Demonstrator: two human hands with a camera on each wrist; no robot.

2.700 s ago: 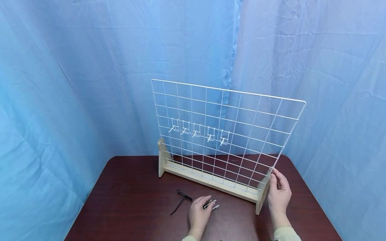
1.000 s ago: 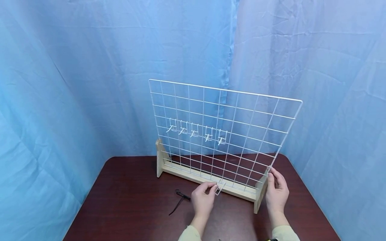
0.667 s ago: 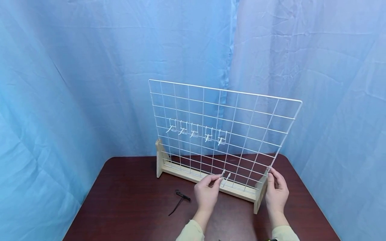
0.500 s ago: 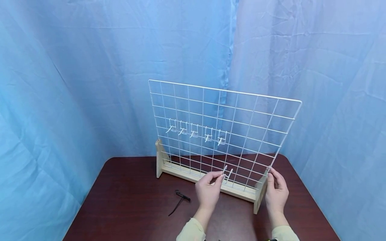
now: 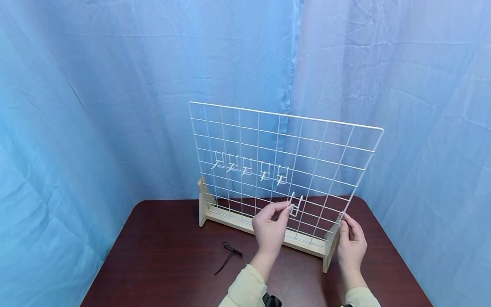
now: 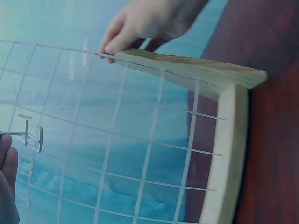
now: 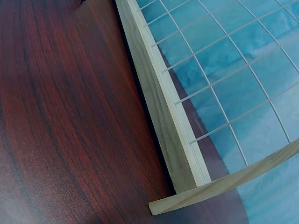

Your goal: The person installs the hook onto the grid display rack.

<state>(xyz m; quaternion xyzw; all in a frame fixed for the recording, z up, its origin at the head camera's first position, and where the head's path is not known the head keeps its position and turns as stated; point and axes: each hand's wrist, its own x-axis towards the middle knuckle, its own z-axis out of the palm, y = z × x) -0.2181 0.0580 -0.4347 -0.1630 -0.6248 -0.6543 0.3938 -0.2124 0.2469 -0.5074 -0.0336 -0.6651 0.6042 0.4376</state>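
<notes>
My left hand [image 5: 270, 226] pinches a white wire hook [image 5: 296, 208] between thumb and fingers, raised in front of the white wire grid [image 5: 326, 157]. In the left wrist view the same hook [image 6: 33, 135] shows its rectangular back, with its prong at the fingertips [image 6: 5, 140]. The grid stands upright in a pale wooden base [image 5: 238, 221]. At the base's right end, my right hand [image 5: 351, 243] holds the grid's side edge and the top of the wooden end piece [image 6: 196, 70]. Several white hooks [image 5: 264, 174] hang in a row along one grid wire.
A black hook-like piece [image 5: 232, 249] with a thin stem lies on the dark red-brown table [image 5: 172, 256], left of my left forearm. Blue curtains [image 5: 153, 85] surround the table at the back and sides.
My left hand has picked a white hook up off the table, turned it prongs-up and raised it rightward toward the grid. My right hand keeps its hold on the grid's edge.
</notes>
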